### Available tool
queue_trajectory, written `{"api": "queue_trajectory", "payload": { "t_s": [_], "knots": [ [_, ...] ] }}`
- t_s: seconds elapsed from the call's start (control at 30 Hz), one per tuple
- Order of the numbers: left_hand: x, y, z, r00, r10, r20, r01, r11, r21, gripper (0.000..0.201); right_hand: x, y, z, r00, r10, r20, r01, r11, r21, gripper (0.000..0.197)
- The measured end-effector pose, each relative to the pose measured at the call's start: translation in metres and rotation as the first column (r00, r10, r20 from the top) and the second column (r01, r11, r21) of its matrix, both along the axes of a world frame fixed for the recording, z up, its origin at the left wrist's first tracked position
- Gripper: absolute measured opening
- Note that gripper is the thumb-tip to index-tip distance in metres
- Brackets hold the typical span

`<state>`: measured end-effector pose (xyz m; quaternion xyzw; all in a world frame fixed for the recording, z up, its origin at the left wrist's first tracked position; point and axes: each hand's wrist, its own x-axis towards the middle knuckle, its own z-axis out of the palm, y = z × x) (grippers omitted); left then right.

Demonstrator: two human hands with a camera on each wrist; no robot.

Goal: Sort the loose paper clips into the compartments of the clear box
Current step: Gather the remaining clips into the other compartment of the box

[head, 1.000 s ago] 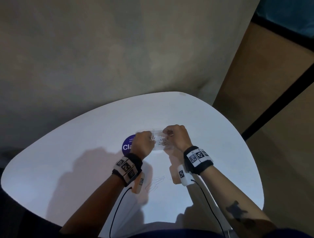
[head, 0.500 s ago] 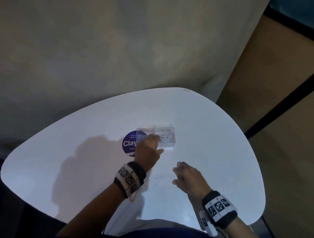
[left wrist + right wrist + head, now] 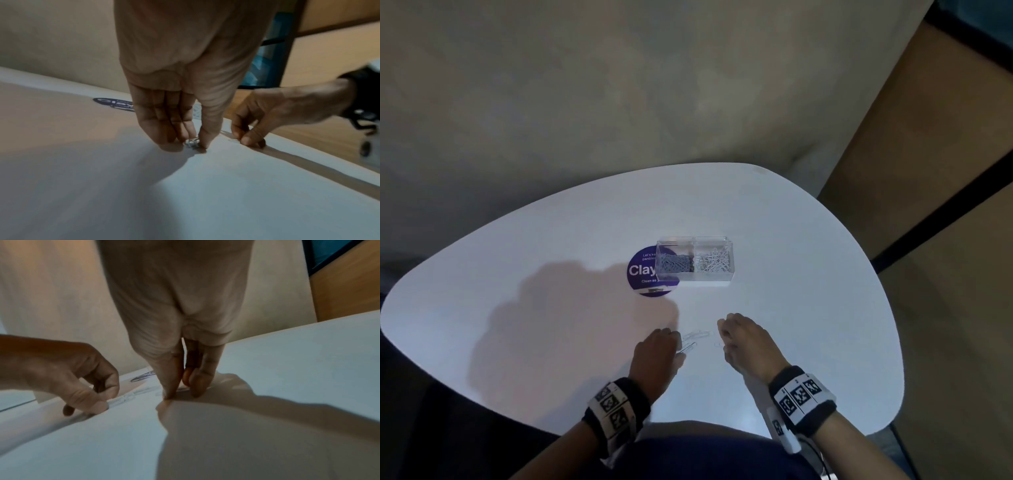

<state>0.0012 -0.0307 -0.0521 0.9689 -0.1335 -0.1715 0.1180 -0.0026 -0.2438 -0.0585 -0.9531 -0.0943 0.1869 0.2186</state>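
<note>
Left hand (image 3: 174, 97) is pinching loose paper clips (image 3: 693, 339) on the near table (image 3: 551, 274). Right hand (image 3: 180, 345) is pinching one clip just right. Clear box (image 3: 694, 262) is sitting farther back.

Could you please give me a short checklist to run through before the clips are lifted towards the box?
1. Left hand pinches a paper clip on the table: ok.
2. Right hand has a sure grip on a clip: cannot tell.
3. Clear box open: cannot tell.
4. Path from hands to box unobstructed: ok.
5. Loose clips left between the hands: not ok, some remain.
</note>
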Motion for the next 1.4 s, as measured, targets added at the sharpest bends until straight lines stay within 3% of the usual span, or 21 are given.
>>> {"api": "queue_trajectory", "payload": {
  "t_s": [0.2,0.37,0.47,0.63,0.77,0.9,1.0,1.13,1.4],
  "knots": [
    [0.009,0.002,-0.005,0.993,0.004,-0.121,-0.029,0.980,-0.199,0.011,0.002,0.002,0.001,0.999,-0.004,-0.035,0.002,0.998,-0.060,0.012],
    [0.008,0.003,-0.009,0.997,-0.063,-0.035,0.053,0.971,-0.231,0.011,0.007,-0.001,0.004,0.992,0.118,-0.041,-0.122,0.987,-0.106,0.009],
    [0.009,0.003,-0.007,0.997,-0.073,-0.022,0.064,0.960,-0.271,0.017,0.005,-0.002,0.004,0.995,0.086,-0.053,-0.089,0.994,-0.059,0.011],
    [0.018,0.001,0.000,0.998,0.037,-0.055,-0.055,0.921,-0.385,0.020,0.001,0.000,0.000,0.999,0.030,-0.034,-0.030,1.000,-0.002,0.022],
    [0.024,-0.004,-0.004,0.998,0.065,-0.027,-0.070,0.938,-0.339,0.028,0.002,0.008,-0.001,0.998,-0.009,0.065,0.006,0.998,0.059,0.014],
    [0.023,-0.015,-0.002,0.999,0.033,0.001,-0.032,0.973,-0.227,0.009,0.009,0.019,-0.003,0.995,-0.055,0.078,0.049,0.996,0.081,0.027],
    [0.023,-0.018,-0.003,1.000,0.018,-0.024,-0.022,0.983,-0.184,0.010,0.014,0.029,-0.003,0.997,-0.015,0.073,0.012,0.999,0.041,0.008],
    [0.023,-0.021,-0.003,0.999,-0.020,-0.041,0.014,0.990,-0.140,0.015,0.021,0.034,0.001,1.000,0.015,0.025,-0.015,1.000,-0.017,0.004],
    [0.035,-0.012,-0.004,0.992,-0.116,-0.054,0.095,0.951,-0.295,0.008,0.024,0.026,0.002,0.998,0.063,0.011,-0.063,0.998,-0.004,0.006]
  ]
}}
